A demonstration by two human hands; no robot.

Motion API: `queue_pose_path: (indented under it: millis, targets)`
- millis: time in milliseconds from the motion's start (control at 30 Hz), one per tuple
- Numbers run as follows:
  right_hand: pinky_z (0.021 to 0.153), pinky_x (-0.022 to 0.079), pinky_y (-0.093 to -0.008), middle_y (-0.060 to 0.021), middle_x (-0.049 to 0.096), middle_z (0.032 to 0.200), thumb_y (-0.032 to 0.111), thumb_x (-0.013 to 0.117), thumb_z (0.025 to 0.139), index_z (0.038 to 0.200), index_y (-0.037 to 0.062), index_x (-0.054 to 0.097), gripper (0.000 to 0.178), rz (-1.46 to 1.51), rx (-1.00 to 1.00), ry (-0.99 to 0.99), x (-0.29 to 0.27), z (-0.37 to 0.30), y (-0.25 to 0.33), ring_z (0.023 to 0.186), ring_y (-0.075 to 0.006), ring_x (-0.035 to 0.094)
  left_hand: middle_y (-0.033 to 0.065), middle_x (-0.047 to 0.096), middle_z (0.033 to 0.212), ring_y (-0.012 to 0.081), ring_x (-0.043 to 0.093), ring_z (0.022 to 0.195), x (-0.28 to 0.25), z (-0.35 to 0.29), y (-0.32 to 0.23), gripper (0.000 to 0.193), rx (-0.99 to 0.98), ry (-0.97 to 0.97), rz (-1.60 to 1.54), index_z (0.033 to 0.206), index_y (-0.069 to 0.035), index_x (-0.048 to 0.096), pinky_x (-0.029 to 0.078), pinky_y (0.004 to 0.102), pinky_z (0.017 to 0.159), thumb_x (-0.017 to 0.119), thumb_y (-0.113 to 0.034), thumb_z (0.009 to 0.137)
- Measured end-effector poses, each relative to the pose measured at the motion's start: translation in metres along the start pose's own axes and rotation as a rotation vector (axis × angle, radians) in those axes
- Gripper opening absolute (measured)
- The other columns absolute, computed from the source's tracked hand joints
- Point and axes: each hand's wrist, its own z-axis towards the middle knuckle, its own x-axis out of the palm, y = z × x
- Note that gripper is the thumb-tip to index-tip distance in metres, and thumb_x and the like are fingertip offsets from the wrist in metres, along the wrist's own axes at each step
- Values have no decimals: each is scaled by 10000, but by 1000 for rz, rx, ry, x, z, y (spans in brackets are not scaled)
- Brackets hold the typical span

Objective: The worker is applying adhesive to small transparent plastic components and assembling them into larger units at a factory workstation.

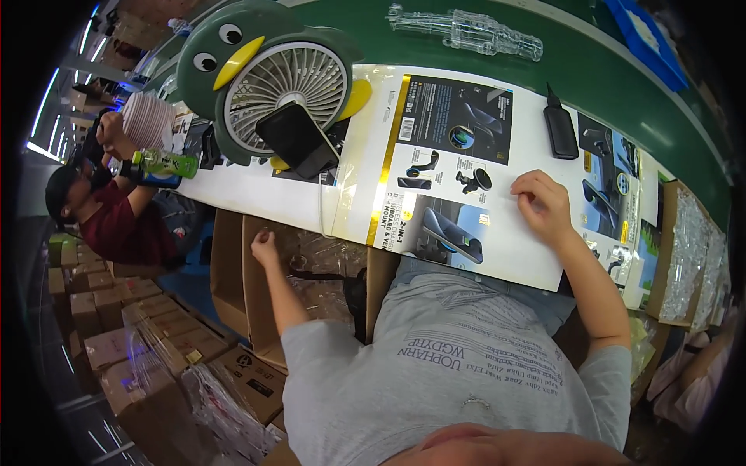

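My left hand (265,247) is off the table's near edge, above an open cardboard box (260,322). Its fingers are curled closed, and whatever they may hold is hidden. On a white printed sheet (365,182) covering the table rests my right hand (544,206), fingers loosely bent, a gap between thumb and forefinger, nothing in it. Beyond that hand lies a black bottle-shaped item (561,130) with a thin pointed tip. A dark-screened phone (298,140) leans against a green penguin-shaped fan (264,85), and a white cable (322,206) runs down beside it.
A clear plastic moulded piece (470,33) lies on the green tabletop (575,50). At far right stand a blue tray (649,43) and a carton of clear plastic packs (688,256). Left are a green-labelled bottle (165,163), another person (128,213) and stacked cartons (116,349).
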Motion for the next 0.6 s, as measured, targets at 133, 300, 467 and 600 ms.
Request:
queue_pose_path:
  millis: [133,300,467,600]
  targets:
    - [532,452,-224,-80,592,792,-100,531,671,760,4,576,145,30,-4,15,-1,-2,2,642,-153,574,81,636,726,131,615,609,-107,11,-39,157,-160,602,-271,885,32,627,479,227,516,602,-54,756]
    - [539,446,-222,-78,589,786,-103,526,675,766,2,576,147,78,22,-8,-10,-4,1,646,-151,565,72,614,754,143,601,615,-205,-13,-151,161,-234,988,-398,895,27,604,505,260,536,629,-65,766]
    - [544,438,-219,-79,588,790,-110,520,675,766,0,576,153,125,35,-24,-11,-2,0,660,-152,557,69,589,627,108,533,517,-187,-45,-206,339,152,1141,-896,644,7,576,403,222,456,756,-280,642]
    - [546,457,-229,-74,594,783,-101,543,677,778,9,591,157,78,-61,-120,-19,-2,-1,624,-153,568,51,603,697,120,571,637,-118,-106,-315,313,218,1060,-1055,762,13,591,465,250,639,735,-230,627]
